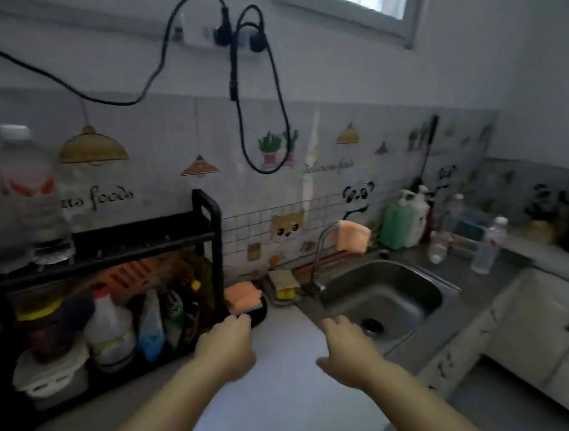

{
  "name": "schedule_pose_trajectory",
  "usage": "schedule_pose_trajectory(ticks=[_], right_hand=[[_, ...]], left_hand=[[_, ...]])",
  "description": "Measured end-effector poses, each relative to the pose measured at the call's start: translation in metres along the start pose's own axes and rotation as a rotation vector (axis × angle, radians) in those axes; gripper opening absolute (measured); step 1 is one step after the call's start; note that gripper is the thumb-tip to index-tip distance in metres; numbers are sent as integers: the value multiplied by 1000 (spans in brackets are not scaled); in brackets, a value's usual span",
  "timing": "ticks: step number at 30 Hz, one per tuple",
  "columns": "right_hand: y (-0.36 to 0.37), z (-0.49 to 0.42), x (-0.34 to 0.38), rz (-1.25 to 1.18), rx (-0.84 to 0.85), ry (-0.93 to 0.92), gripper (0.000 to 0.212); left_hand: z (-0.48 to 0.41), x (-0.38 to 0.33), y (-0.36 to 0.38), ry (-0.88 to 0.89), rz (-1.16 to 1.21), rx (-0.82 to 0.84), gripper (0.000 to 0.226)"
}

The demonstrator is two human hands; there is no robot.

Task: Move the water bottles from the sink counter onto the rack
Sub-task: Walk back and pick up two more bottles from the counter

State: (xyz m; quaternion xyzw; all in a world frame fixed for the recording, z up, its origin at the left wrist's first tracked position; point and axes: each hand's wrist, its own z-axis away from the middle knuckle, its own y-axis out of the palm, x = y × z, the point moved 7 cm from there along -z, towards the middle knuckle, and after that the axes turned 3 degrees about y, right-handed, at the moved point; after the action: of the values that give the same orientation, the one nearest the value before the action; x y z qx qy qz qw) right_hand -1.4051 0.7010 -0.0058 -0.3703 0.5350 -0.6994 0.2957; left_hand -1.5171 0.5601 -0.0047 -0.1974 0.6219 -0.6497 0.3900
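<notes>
Two clear water bottles [488, 245] are standing far right past the sink [383, 292], one part-filled, probably light, slick; gripping mid-body seems best. Left hand [227, 342] and right hand [347, 349] are hovering, fingers released, holding nothing, near the rack [207, 222].

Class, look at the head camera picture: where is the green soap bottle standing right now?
The green soap bottle stands at the back right of the sink, against the wall, with a white pump bottle right beside it and the orange cloth on the tap to its left.

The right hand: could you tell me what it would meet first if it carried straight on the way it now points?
Probably the sink, near its front-left rim; the right hand points up and slightly left toward the faucet. Depth is unclear.
</notes>
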Motion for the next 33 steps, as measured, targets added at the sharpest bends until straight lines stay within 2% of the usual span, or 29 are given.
schedule_pose_trajectory(ticks=[3,7,9,14,16,21,25,33], right_hand=[[-11,16,-65,-29,-24,129,52],[-27,35,-147,-112,-58,248,47],[-33,42,-189,-150,-51,300,41],[-50,52,-299,-190,-42,389,41],[-59,52,-343,-202,-45,407,42],[-85,51,-440,-217,-65,434,42],[-100,40,-497,-247,-79,428,47],[-105,-24,-578,-251,-62,422,47]], left_hand=[[-11,-63,14,132,-16,28,37],[-27,-146,36,260,17,48,45],[-36,-190,48,302,21,74,41],[-61,-306,74,403,-62,127,40],[-72,-354,84,422,-77,141,34],[-95,-463,104,443,-87,152,37],[-117,-523,113,457,-113,159,39],[-190,-594,137,477,-139,178,36]])
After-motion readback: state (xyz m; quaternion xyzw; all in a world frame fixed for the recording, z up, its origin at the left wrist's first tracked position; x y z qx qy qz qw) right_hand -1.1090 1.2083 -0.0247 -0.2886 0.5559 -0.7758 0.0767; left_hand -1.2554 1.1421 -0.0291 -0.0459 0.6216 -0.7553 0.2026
